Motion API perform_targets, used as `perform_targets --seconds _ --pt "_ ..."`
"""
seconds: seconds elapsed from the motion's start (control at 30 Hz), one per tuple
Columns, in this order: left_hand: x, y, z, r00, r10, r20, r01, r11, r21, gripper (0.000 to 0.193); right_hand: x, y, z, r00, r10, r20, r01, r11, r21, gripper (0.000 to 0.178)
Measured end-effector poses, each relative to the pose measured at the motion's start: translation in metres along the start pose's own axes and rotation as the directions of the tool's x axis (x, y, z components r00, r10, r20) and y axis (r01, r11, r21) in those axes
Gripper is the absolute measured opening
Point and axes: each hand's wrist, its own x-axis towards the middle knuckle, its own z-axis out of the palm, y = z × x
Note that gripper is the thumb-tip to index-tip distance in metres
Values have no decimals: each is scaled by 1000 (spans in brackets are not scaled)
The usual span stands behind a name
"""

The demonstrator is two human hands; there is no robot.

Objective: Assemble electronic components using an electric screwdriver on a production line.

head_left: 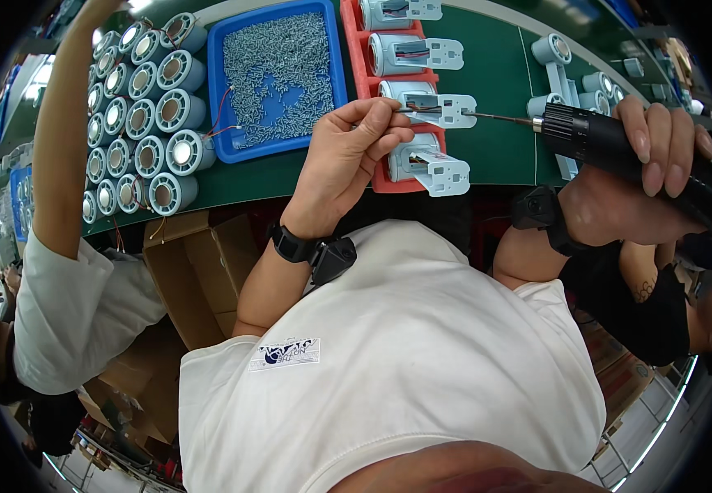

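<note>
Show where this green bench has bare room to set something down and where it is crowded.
Bare: the green bench between the red rack and the pale parts at right, though the screwdriver's bit crosses above it; also a narrow strip along the blue tray's near edge. Crowded: the left side, packed with round units.

Rectangular label (284,353) with dark lettering and a dark graphic, upside down, on a white T-shirt (446,361)

Open cardboard box (237,251), co-worker's white sleeve (77,308)
</note>
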Motion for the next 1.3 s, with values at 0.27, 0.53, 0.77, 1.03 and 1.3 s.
perform_targets --seconds 0.27,0.53,0.77,1.03,1.3 --pt "-8 12 8 991 -88 102 93 995 -42 34 4 9 0 1000 6 28 -7 999 48 52" --pt "-54 27 -14 957 -248 -148 218 957 -190 43 -1 5 19 999 -20 27 24 991 -135 60" --pt "-61 -7 -81 901 -267 342 314 945 -90 35 -1 16 26 997 -69 -23 61 961 -271 65" --pt "-61 -9 -45 909 -416 30 397 883 250 30 10 16 22 950 141 280 -44 945 -325 37" --pt "-59 -6 -39 889 -457 -3 436 846 307 26 4 27 22 980 21 199 51 935 -350 36"
